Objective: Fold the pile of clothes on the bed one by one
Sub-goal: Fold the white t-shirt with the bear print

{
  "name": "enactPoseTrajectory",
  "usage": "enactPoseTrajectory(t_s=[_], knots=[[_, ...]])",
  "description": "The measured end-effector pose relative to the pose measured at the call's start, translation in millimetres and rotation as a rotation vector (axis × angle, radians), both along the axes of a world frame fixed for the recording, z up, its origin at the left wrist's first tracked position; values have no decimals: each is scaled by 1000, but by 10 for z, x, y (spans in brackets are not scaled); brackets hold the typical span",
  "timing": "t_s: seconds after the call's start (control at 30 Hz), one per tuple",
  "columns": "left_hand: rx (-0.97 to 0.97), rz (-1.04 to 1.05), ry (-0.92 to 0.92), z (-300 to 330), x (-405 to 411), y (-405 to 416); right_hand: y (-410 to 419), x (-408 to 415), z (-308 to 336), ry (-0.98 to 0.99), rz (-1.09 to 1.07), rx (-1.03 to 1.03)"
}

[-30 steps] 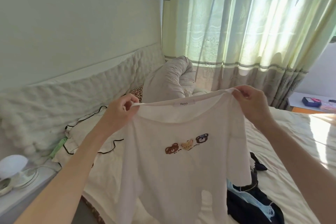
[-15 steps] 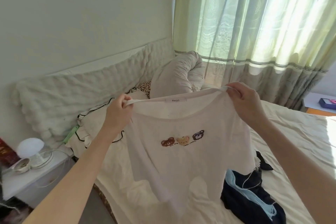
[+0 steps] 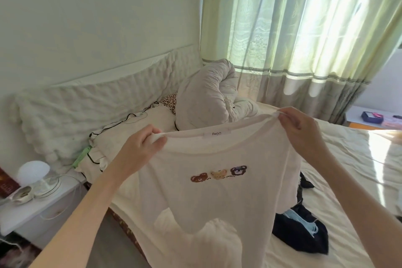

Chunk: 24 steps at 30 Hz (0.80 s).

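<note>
While both hands, left (image 3: 139,150) and right (image 3: 302,130), pinch its shoulders, the shirt (image 3: 217,191) hangs between them, neck tag reading "faon".

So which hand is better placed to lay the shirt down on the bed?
Probably the right hand: it pinches the white shirt at the shoulder above open bed, while the left hand grips the other shoulder near the bed's edge.

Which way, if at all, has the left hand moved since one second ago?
Yes. The left hand has dropped slightly, away from the leopard-print pillow, still gripping the white T-shirt.
</note>
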State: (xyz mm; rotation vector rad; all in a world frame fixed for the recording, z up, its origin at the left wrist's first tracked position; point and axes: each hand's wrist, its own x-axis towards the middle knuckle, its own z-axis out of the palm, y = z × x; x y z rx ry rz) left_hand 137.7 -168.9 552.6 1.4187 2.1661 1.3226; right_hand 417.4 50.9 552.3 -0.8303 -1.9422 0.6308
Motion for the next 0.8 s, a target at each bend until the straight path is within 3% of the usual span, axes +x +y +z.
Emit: enactPoseTrajectory(t_s=[0.13,0.2,0.3,0.47,0.63,0.8], knots=[[-222,-232,-110,-133,178,-554,-590,236,-272,22,-35,-122],[-233,-246,-53,-243,233,-802,-899,342,-361,-1,-85,-156],[-132,-93,70,-348,296,-1151,-1312,550,-382,-61,-166,-124],[111,91,58,-248,452,-1455,-1824,787,-154,-6,-233,-28],[256,112,7,41,482,-1588,-1984,805,118,158,-233,-56],[281,128,-60,85,321,-1405,-1784,587,127,172,-223,-21]])
